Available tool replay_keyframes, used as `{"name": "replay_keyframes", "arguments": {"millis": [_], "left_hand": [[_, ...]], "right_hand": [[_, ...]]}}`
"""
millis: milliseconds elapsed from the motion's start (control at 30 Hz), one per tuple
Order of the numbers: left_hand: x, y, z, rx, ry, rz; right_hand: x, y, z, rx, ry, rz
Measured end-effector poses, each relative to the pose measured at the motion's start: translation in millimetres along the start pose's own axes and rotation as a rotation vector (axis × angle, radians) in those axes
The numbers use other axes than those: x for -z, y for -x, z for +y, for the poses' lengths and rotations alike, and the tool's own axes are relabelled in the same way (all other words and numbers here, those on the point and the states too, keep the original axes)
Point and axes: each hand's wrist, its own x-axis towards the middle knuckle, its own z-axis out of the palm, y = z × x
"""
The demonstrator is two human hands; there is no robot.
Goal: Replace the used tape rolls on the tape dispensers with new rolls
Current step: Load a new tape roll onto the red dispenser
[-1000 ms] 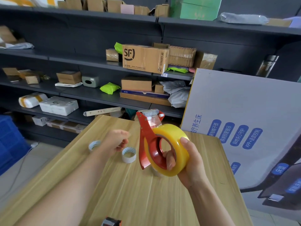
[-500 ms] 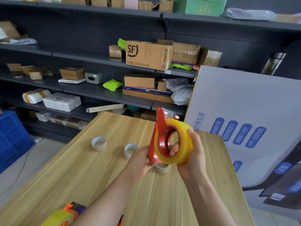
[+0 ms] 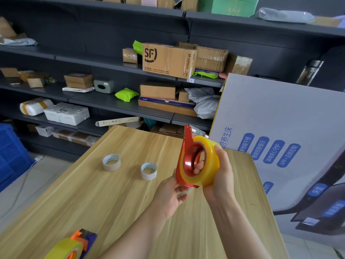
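Roll: new yellow tape roll [image 3: 209, 161] on the red dispenser [image 3: 186, 157], above the surface's [image 3: 93, 193] far right corner.
Right grip [image 3: 220, 176]: clenched round the roll, seating it.
Left grip [image 3: 173, 193]: grasping the dispenser's base, steadying it.
Empty cores [image 3: 111, 162]: parked mid-surface, clear of the work.

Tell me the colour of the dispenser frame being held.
Red: the dispenser, holding a yellow roll, shows clearly in the head view.

A cardboard box [image 3: 169, 59] on the shelf is showing the "SF" logo on its front, "SF EXPRESS" down its side and a web address too small to make out. A white board [image 3: 280, 128] leaning beside the table is displaying blue Chinese labels, one reading "APP+语音控制".
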Motion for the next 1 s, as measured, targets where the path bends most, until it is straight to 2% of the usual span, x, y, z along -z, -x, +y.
{"name": "replay_keyframes", "arguments": {"millis": [233,467,667,800,1000], "left_hand": [[11.9,2.5,-5.3,-0.108,-0.156,-0.133],[29.8,4.0,-13.0,-0.136,-0.195,-0.243],[23.5,21.2,-23.0,-0.086,-0.159,-0.146],[20.8,32.7,-38.4,0.062,-0.169,0.004],[35.7,56.5,-77.8,0.278,-0.183,0.103]], "right_hand": [[-2.4,-2.2,3.7,-0.016,-0.018,0.048],[-7.7,0.8,10.3,-0.029,0.024,0.096],[-8.6,7.1,27.6,-0.047,0.107,0.185],[2.2,10.7,49.5,-0.124,0.1,0.198],[37.3,26.0,90.0,-0.275,0.148,0.258]]}}
